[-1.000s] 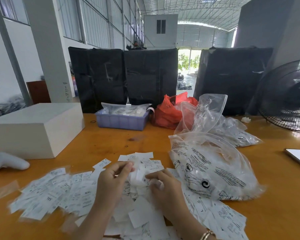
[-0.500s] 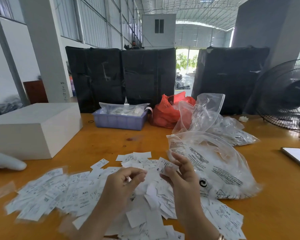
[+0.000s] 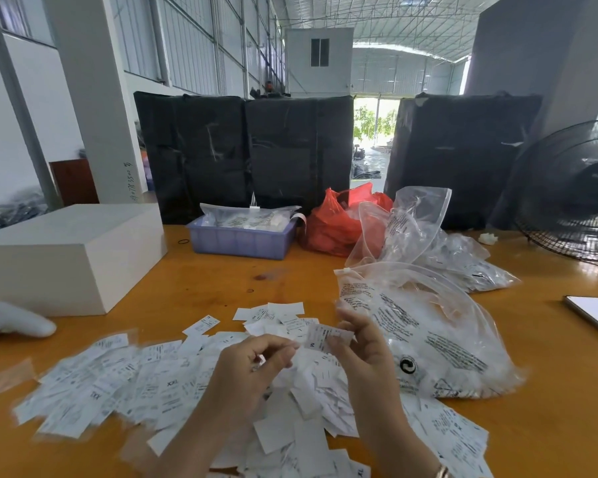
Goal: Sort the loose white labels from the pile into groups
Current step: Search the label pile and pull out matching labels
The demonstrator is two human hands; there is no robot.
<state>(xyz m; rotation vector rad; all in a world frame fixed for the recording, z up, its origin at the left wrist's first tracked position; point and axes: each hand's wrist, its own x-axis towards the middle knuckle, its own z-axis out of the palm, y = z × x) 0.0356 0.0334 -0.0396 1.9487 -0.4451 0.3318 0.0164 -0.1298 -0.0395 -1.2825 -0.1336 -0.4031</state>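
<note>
White label (image 3: 326, 336) pinched by right hand (image 3: 361, 353), left hand (image 3: 256, 365) beside

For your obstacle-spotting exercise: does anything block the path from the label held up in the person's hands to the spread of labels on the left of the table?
Nothing visible does. The right hand pinches the label above the central pile; the left hand is beside it, and the left spread lies open on the table.

Right hand (image 3: 363, 343) pinches one label (image 3: 320, 336) above the label pile (image 3: 118, 384) — left hand (image 3: 252, 367) curled beside it.
</note>
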